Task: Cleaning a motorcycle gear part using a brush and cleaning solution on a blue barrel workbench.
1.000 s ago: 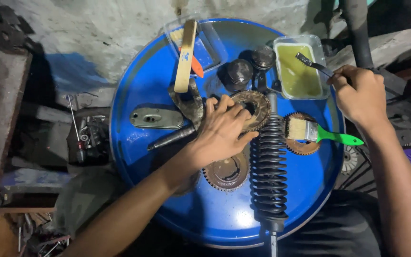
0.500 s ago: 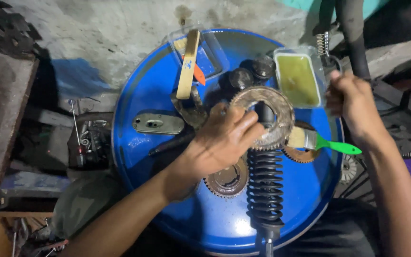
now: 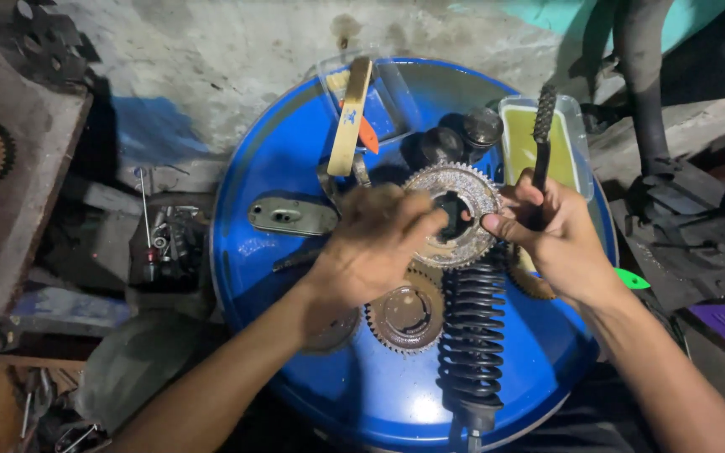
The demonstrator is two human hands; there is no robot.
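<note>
At the centre of the frame the left hand (image 3: 371, 243) gripped a toothed gear (image 3: 455, 214), fingers closed on its left edge, holding it tilted just above the blue drum top (image 3: 279, 168). The right hand (image 3: 555, 239) was closed around a wire brush (image 3: 541, 138), its bristled head pointing up by the yellow tray (image 3: 576, 117). The gear looked grimy and the brush was not on it, so cleaning seemed barely begun. Another gear (image 3: 407, 315) and a coil spring (image 3: 472, 331) lay below.
</note>
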